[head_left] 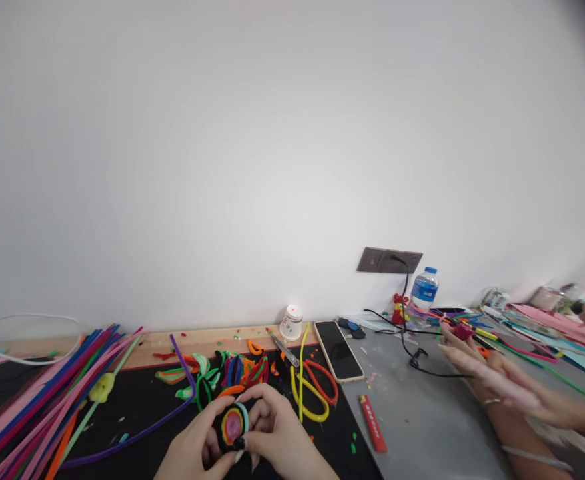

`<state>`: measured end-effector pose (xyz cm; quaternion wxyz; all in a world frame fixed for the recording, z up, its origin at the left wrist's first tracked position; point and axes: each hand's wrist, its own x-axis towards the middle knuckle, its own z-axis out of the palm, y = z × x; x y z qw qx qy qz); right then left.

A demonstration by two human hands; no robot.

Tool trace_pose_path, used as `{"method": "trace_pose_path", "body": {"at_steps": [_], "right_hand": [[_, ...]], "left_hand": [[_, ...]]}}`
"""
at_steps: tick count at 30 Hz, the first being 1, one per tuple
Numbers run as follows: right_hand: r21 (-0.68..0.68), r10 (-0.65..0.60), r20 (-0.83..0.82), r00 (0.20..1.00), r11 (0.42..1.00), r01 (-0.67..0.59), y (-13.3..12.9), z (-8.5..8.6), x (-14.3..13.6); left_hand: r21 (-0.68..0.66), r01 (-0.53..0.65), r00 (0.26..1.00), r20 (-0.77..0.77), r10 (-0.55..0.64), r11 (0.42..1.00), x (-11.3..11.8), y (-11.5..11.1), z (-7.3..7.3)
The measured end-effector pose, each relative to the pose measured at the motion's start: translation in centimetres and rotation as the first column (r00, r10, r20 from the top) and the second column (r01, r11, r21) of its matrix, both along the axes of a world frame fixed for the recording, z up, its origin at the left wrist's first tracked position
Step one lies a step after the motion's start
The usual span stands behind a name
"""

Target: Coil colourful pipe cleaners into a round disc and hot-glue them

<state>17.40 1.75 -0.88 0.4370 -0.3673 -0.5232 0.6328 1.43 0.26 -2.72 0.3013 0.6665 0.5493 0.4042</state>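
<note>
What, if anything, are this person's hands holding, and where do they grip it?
A small multicoloured disc, pink at the centre, held around its outer edge by the fingers of the left hand and right hand.

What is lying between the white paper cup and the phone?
Between the cup and the phone, the upper part of a yellow fuzzy stem lies, in the head view.

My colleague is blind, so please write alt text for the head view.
A left hand and right hand hold a small multicoloured disc over a black mat. Fuzzy stems, scissors and a phone lie nearby; at right, another person's arms reach over a grey table.
</note>
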Motion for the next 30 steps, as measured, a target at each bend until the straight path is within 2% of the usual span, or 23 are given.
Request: {"method": "trace_pose_path", "body": {"at_steps": [8,12,17,21,23,25,27,29,30], "right_hand": [[0.003,-0.001,-0.006,1.000,1.000,0.001,-0.2,0.4,0.0],[0.006,0.005,0.007,1.000,1.000,-0.005,-0.3,0.8,0.0],[0.012,-0.008,0.079,0.997,1.000,0.007,-0.2,1.3,0.3],[0.114,-0.057,0.130,0.990,0.993,0.042,0.0,2.8,1.7],[0.200,-0.163,0.208,0.964,0.972,0.121,-0.3,4.3,3.3],[0.304,-0.304,0.338,0.891,0.931,0.202,-0.9,5.9,5.7],[0.437,-0.444,0.495,0.747,0.870,0.228,-1.8,7.2,9.1],[0.543,-0.560,0.645,0.520,0.815,0.204,-2.7,8.0,13.2],[0.583,-0.606,0.703,0.373,0.791,0.186,-3.2,8.1,15.5]], "left_hand": [[-0.017,0.055,0.998,-0.029,-0.055,0.998,-0.3,0.0,0.2],[0.029,0.008,1.000,-0.025,-0.007,1.000,-0.2,0.0,0.3],[-0.022,0.024,1.000,-0.017,-0.025,0.999,0.0,0.0,0.9],[-0.006,-0.009,1.000,-0.012,0.009,1.000,0.3,-0.1,1.0],[0.005,-0.016,1.000,-0.012,0.016,1.000,0.5,-0.2,1.1],[0.018,-0.026,1.000,0.002,0.026,1.000,0.5,-0.4,1.4],[0.009,-0.007,1.000,0.019,0.007,1.000,0.5,-0.5,1.7],[-0.005,0.012,0.999,0.046,-0.012,1.000,0.4,-0.5,1.9],[-0.010,0.014,0.998,0.066,-0.014,1.000,0.4,-0.5,2.0]]}}
